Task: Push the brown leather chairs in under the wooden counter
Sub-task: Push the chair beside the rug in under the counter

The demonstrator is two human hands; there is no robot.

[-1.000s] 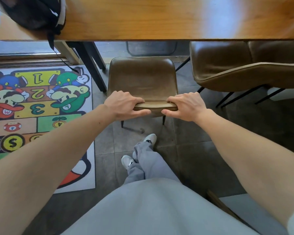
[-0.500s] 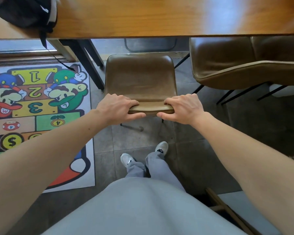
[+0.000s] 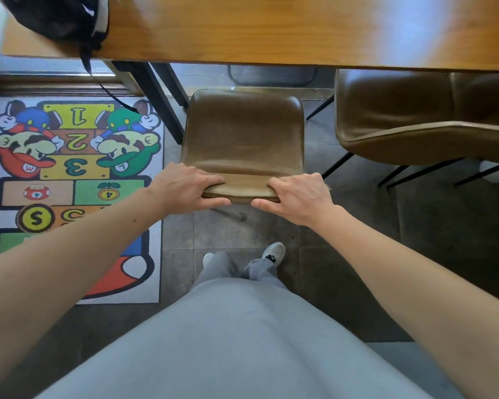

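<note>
A brown leather chair (image 3: 242, 131) stands in front of me, its seat just short of the wooden counter (image 3: 271, 27) edge. My left hand (image 3: 188, 187) grips the left end of its backrest top, fingers over the front and thumb behind. My right hand (image 3: 297, 198) grips the right end the same way. A second brown leather chair (image 3: 415, 122) stands to the right, its far part under the counter.
A black bag (image 3: 58, 15) lies on the counter's left end, a strap hanging down. Black counter legs (image 3: 159, 99) stand left of the chair. A colourful cartoon rug (image 3: 69, 174) covers the floor on the left. My feet are on grey tiles (image 3: 357, 254) behind the chair.
The chair has shifted slightly toward the counter with both hands still gripping the backrest. My feet have stepped forward.
</note>
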